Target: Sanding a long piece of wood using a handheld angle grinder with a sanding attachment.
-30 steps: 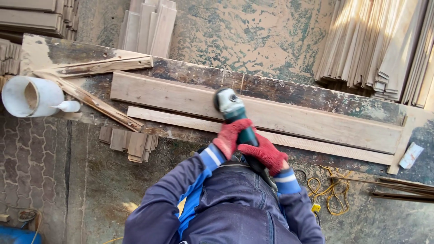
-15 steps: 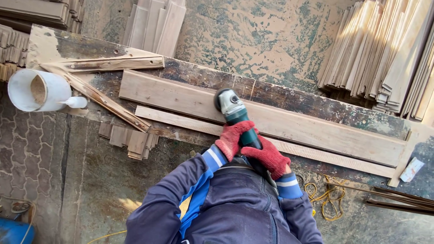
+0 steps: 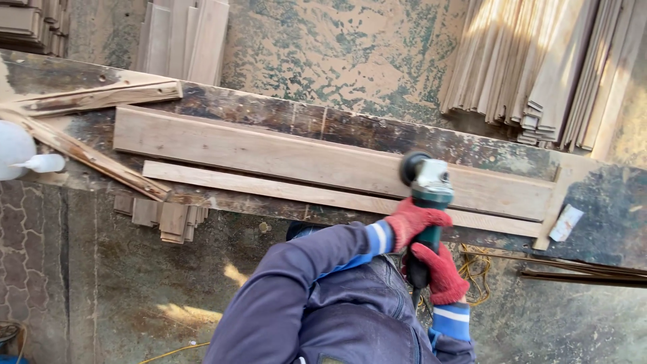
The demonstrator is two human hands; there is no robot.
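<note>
A green and grey angle grinder (image 3: 427,185) rests its disc on a long wide wooden board (image 3: 269,154) lying across a stained workbench (image 3: 350,128). My left hand (image 3: 415,220), in a red glove, grips the grinder's body just behind the head. My right hand (image 3: 441,271), also in a red glove, holds the rear of the handle lower down. A narrower wooden strip (image 3: 269,190) lies along the near edge of the board. The grinder sits toward the board's right part.
Stacks of thin wooden slats (image 3: 539,74) lean at the back right, more slats (image 3: 182,40) at the back left. A white glue bottle (image 3: 40,163) lies at the left edge. Short offcuts (image 3: 162,217) lie under the bench. Yellow cord (image 3: 475,266) coils on the floor.
The grinder and both hands have slid to the right along the board. The view has shifted too, so the white container at left is nearly out of frame.
</note>
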